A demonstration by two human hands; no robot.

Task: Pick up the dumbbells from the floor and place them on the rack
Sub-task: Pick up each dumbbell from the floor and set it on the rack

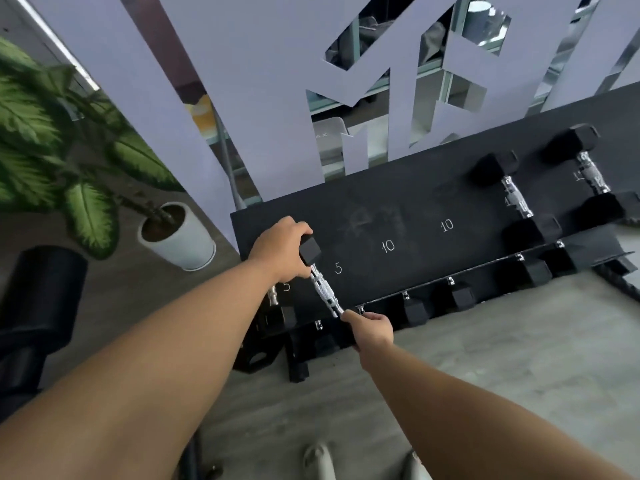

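Note:
A small dumbbell (323,289) with black hex heads and a knurled chrome handle lies across the left end of the black rack shelf (415,202), by a white "5" mark. My left hand (278,247) grips its far head. My right hand (372,329) holds the near head at the shelf's front edge; that head is hidden under my fingers. Another small dumbbell (277,306) sits just left of it, partly behind my left wrist. Two larger dumbbells (516,199) rest on the right part of the shelf.
The shelf carries white "5" and "10" marks. A lower tier (460,299) holds several black dumbbells. A potted plant in a white pot (180,240) stands left of the rack, a black object (38,306) at far left. Grey floor lies in front, my shoes (318,459) at the bottom.

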